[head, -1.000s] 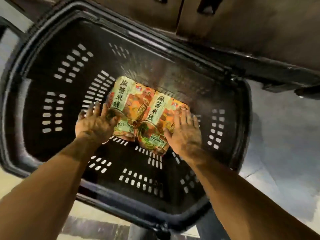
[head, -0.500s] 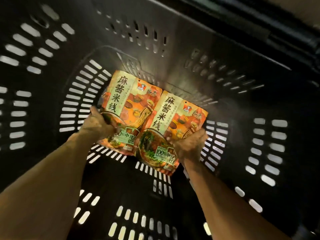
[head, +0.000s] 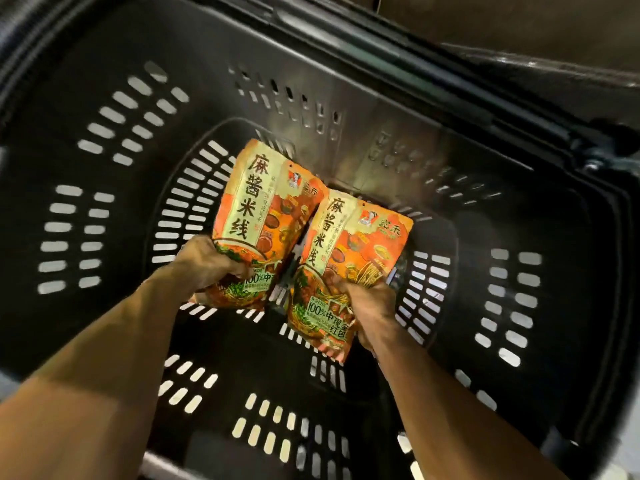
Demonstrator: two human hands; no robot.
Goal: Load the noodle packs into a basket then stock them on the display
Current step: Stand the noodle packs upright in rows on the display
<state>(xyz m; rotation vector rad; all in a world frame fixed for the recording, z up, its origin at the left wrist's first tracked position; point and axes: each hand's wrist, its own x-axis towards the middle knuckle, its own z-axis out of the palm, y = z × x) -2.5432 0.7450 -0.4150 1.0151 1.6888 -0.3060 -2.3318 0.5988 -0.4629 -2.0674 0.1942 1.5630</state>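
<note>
I see both hands down inside the black basket (head: 346, 119), each clutching one orange noodle pack by its lower end. Half a second ago the two packs lay edge to edge on the slotted floor; now a dark gap shows between them, and both look raised at their near ends. The left hand (head: 207, 263) has its fingers curled round the bottom corner of the left noodle pack (head: 263, 216), at the centre of the frame. The right hand (head: 367, 306) grasps the right noodle pack (head: 349, 261) along its lower right edge, thumb over the printed front, just right of centre. A second ago both hands were lying flat on the packs; since then the fingers have closed.

The view has pulled back a little from the last frame: more of the basket's rim shows along the top, and a brown cardboard surface (head: 519, 26) fills the upper right corner beyond it. A hinge or handle fitting (head: 599, 157) sits on the rim at the right edge. My forearms cross the lower half of the frame and cover part of the basket floor. The packs' far ends point toward the back wall; whether they touch it I cannot tell.
</note>
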